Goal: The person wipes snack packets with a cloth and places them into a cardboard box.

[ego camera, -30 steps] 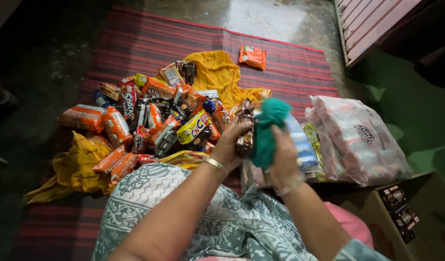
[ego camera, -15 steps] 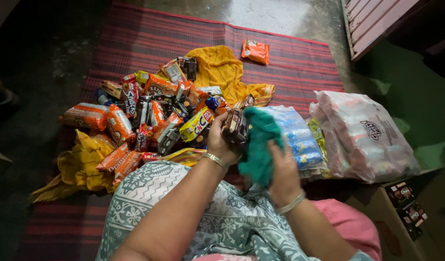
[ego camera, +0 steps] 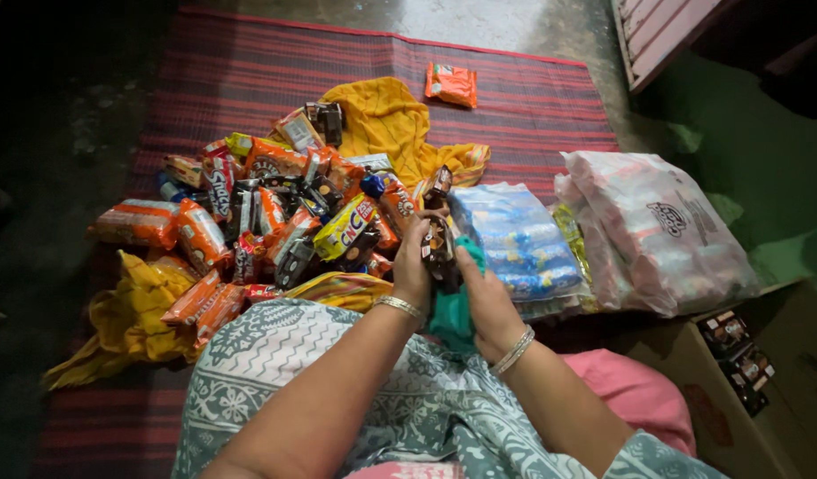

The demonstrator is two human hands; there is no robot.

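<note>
My left hand and my right hand meet in front of me, both closed around a small dark snack packet. A teal cloth hangs under my right hand, pressed against the packet. Just left of my hands lies a heap of snack packets, mostly orange, red and dark, with one yellow packet near my left hand. A blue-and-white bulk pack lies right beside my right hand.
A pink-white bulk bag lies at the right. Yellow cloths sit behind and left of the heap on a red striped mat. One orange packet lies apart at the back. A cardboard box stands at lower right.
My hands have dropped lower and closer to my lap. The teal cloth, earlier bunched high over my right hand, now hangs beneath it, and the dark packet sits between both hands.
</note>
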